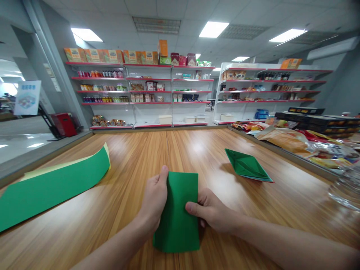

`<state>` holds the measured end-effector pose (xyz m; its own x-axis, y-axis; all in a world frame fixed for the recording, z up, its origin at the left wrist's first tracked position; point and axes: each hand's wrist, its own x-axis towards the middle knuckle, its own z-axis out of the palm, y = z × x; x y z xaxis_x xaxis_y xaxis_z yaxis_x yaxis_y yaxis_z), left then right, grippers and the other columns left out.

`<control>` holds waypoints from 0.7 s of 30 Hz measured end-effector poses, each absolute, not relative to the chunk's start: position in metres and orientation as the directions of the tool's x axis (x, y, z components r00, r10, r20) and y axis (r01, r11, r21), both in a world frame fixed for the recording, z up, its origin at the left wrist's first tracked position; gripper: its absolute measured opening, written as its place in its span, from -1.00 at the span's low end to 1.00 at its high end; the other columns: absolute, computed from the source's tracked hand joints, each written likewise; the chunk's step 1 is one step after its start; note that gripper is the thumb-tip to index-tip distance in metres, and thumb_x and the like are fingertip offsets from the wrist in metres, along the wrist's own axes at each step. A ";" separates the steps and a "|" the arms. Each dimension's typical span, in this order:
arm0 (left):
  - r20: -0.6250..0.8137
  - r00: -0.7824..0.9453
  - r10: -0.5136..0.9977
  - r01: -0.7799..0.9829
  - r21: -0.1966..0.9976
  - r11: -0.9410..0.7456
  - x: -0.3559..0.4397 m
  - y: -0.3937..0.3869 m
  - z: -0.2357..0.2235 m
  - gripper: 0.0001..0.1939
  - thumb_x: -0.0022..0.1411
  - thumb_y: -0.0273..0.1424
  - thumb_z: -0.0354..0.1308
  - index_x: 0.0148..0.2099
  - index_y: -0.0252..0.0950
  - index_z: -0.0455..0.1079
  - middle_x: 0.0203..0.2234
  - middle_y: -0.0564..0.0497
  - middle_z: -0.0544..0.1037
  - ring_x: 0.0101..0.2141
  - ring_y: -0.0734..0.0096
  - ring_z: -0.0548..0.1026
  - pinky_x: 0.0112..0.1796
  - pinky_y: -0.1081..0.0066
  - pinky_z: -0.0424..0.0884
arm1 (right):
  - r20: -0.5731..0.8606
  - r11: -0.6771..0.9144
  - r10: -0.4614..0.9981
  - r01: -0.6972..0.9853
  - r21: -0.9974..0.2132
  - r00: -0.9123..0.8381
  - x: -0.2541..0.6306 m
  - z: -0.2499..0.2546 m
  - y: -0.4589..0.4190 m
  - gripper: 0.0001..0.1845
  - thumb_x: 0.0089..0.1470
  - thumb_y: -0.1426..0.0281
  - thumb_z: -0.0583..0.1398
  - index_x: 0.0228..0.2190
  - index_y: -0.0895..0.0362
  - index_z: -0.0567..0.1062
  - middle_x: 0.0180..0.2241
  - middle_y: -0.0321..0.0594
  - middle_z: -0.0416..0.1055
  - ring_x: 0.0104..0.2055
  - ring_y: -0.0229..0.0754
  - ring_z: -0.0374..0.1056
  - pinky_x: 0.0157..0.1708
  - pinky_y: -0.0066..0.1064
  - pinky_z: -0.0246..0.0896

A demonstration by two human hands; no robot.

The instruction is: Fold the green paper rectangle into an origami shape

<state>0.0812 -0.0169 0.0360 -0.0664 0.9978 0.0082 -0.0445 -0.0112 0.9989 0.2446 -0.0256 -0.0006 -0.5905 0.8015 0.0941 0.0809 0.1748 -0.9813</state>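
Note:
Between my two hands is a green sheet of paper (180, 210), upright and slightly bent, above the wooden table. My left hand (156, 195) grips its left edge, thumb up near the top corner and the other fingers hidden behind. On the right edge, my right hand (210, 210) pinches the sheet, with the thumb on the front face and fingers behind. Farther off to the right lies a folded green paper piece (247, 165) with creased, pointed ends. At the left rests a long green paper strip (59, 187) with a pale yellow layer behind it, its right end curling up.
The wooden table (135, 153) has a raised rim. Snack packets (284, 140) and stacked dark boxes (320, 122) sit beyond its right edge. A clear plastic container (347, 189) stands at the far right. Stocked shelves (149, 90) line the back.

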 end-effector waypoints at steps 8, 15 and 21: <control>-0.161 0.028 0.987 -0.374 0.913 0.159 0.075 -0.011 0.038 -0.50 -0.03 0.05 0.22 -0.56 -0.32 0.32 -0.71 0.05 0.40 -0.65 0.40 0.36 -0.58 0.42 0.32 | 0.096 0.096 0.867 -0.025 -0.995 -0.490 0.244 0.000 -0.022 -0.52 0.02 0.03 0.20 -0.57 0.23 0.44 -0.67 -0.33 0.27 -0.67 -0.40 0.10 -0.71 -0.56 -0.05; 0.038 0.087 0.995 -0.417 0.909 0.002 0.067 -0.004 0.031 -0.72 0.02 -0.20 0.30 -0.39 -0.35 0.49 -0.56 0.01 0.53 -0.51 0.38 0.44 -0.43 0.43 0.36 | 0.081 0.045 0.925 -0.106 -0.993 -0.371 0.242 0.000 -0.018 -0.53 -0.03 0.02 0.24 -0.56 0.22 0.46 -0.67 -0.32 0.31 -0.68 -0.39 0.11 -0.69 -0.53 0.00; 0.066 -0.038 0.997 -0.313 0.947 -0.074 0.064 -0.003 0.030 -0.68 0.03 -0.15 0.27 -0.50 -0.33 0.47 -0.64 0.05 0.47 -0.58 0.40 0.39 -0.52 0.46 0.30 | 0.053 0.039 0.919 -0.044 -0.998 -0.390 0.246 -0.006 -0.017 -0.51 -0.02 0.01 0.22 -0.55 0.23 0.45 -0.68 -0.33 0.29 -0.69 -0.40 0.09 -0.72 -0.56 -0.08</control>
<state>0.0637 -0.0030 0.0299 -0.0385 0.9971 0.0656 -0.3128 -0.0744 0.9469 0.2456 -0.0173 -0.0060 -0.3904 0.9191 0.0532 -0.0442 0.0390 -0.9983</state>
